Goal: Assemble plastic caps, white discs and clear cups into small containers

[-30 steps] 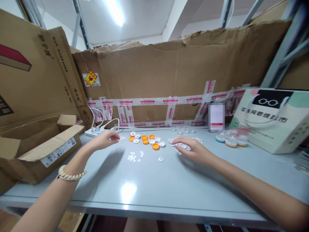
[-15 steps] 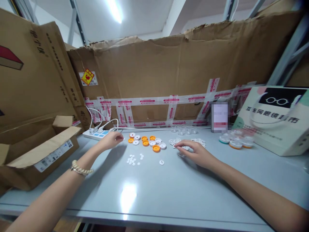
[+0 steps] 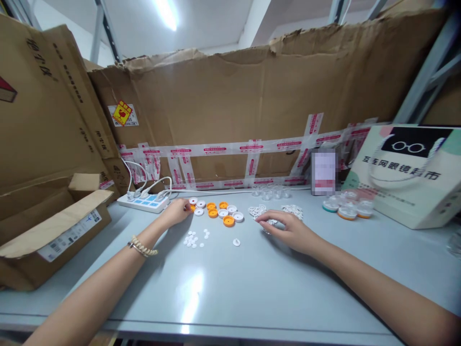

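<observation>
My left hand point(image 3: 177, 212) is at the left end of a cluster of round caps, its fingertips closed at a small orange cap point(image 3: 193, 209) that they partly hide. White caps point(image 3: 199, 212) and a larger orange cap point(image 3: 228, 221) lie just to the right. On the right side, my right hand point(image 3: 286, 229) rests low with fingers loosely curved and thumb a little apart; I see nothing held in it. It partly covers piles of small white pieces point(image 3: 257, 210). Small white discs point(image 3: 190, 239) lie loose in front of the caps, and one white disc-like part point(image 3: 236, 242) lies alone.
A white power strip point(image 3: 144, 202) with plugged cables stands behind my left hand. An open cardboard box point(image 3: 65, 226) is at left. Clear domed pieces point(image 3: 270, 193), a phone point(image 3: 324, 170), capped clear containers point(image 3: 347, 211) and a paper bag point(image 3: 403, 192) stand toward the back right.
My left hand has moved right, from beside the power strip to the orange cap at the cluster's left end. My right hand stays near the white pieces. The view has shifted slightly.
</observation>
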`<state>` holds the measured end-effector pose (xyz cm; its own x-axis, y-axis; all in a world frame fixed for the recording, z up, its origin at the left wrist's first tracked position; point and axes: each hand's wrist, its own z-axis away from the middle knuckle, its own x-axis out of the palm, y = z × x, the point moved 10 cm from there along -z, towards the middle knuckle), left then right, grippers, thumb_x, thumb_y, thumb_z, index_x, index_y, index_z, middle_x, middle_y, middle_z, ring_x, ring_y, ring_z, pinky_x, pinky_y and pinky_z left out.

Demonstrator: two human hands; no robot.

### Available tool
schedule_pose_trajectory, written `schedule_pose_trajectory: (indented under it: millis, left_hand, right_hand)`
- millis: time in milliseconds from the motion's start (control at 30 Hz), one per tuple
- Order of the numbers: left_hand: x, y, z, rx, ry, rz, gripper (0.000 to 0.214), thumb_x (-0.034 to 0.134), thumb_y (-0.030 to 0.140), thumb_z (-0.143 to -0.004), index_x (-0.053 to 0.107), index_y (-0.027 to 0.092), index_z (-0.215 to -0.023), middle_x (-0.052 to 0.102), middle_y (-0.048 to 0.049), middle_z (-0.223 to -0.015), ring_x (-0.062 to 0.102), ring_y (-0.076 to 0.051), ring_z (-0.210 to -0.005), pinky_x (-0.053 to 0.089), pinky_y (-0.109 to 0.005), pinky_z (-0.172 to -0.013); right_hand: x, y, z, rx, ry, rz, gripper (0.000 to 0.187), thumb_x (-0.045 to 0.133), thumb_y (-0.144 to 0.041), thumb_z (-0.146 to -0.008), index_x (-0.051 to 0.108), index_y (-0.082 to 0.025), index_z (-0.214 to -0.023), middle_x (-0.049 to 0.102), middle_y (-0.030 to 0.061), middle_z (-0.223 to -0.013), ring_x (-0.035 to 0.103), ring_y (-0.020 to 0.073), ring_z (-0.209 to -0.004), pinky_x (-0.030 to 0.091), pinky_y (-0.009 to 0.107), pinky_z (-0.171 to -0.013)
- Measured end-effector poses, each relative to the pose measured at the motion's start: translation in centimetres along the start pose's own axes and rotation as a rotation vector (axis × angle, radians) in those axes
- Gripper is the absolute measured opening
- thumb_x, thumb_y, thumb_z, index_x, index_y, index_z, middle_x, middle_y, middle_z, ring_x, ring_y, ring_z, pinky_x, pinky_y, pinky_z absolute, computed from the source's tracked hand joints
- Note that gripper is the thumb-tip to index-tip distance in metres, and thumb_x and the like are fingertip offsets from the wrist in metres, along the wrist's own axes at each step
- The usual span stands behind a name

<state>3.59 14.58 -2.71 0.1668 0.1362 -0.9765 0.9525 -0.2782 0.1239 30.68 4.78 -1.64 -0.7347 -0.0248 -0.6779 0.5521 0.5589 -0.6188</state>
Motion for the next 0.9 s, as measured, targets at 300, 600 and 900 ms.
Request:
schedule_pose_trajectory:
  millis: [300, 600, 900]
  left_hand:
    - [-4.1, 11.1, 5.1, 0.353, 0.0, 0.272, 0.009, 0.056, 0.026, -0.081, 0.062, 0.019, -0.08, 0.066, -0.0031, -0.092, 0.06, -0.017, -0.086, 0.044, -0.026, -0.078]
    - [0.3, 17.6, 7.3, 0.596, -0.112, 0.204, 0.007, 0.058, 0.014, -0.08, 0.063, 0.018, -0.082, 0.066, -0.0035, -0.089, 0.058, -0.019, -0.089, 0.04, -0.031, -0.08]
    - [-3.6, 14.3, 6.9, 0.521, -0.097, 0.355, 0.012, 0.059, 0.025, -0.079, 0.062, 0.02, -0.09, 0.065, -0.004, -0.101, 0.057, -0.018, -0.096, 0.041, -0.029, -0.085]
  right_hand:
    - [0.7, -1.1, 0.2, -0.007, -0.036, -0.042, 0.022, 0.047, -0.033, -0.084, 0.065, -0.021, -0.089, 0.068, 0.0058, -0.093, 0.062, 0.0205, -0.088, 0.049, 0.036, -0.08]
    - [2.6, -2.9, 1.1, -0.188, -0.073, 0.027, 0.024, 0.048, -0.023, -0.083, 0.064, -0.023, -0.101, 0.066, 0.0061, -0.108, 0.06, 0.0197, -0.102, 0.047, 0.038, -0.09]
    - [4.1, -3.5, 1.6, -0.212, -0.167, 0.071, 0.029, 0.048, -0.022, -0.084, 0.061, -0.022, -0.11, 0.062, 0.0083, -0.116, 0.057, 0.022, -0.109, 0.047, 0.042, -0.092]
